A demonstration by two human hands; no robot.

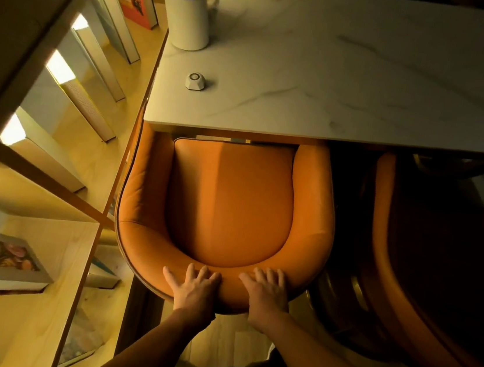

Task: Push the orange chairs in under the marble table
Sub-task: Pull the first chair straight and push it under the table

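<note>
The orange chair (229, 203) sits directly below the camera, its curved backrest nearest the person and its seat cushion facing the marble tabletop (339, 73). Only the front edge of the seat and the tips of the armrests have slipped beneath the tabletop's near edge — most of the cushion is out in the open, so the chair is only partly in.

Both hands rest on top of the padded backrest, side by side and close together. The left hand (194, 287) lies flat with fingers (190, 271) spread wide, palm down on the leather; the right hand (267, 293) does the same, fingers splayed over the crest of the back. Neither hand is curled around anything — they press rather than grip.

The step in hand looks like the push on this first chair. The next move seems to call for a steady forward shove through both palms, kept straight so the armrests pass under the tabletop without catching its edge.

To the right, in deep shadow, a second orange chair (401, 264) stands just beside the first; how far it is tucked in is hard to tell. On the tabletop stand a white cylinder (186, 18) and a small white puck-shaped device (195, 81), both clear of the edge. A lit wooden bookshelf (57, 136) runs along the left, close to the chair's side.
</note>
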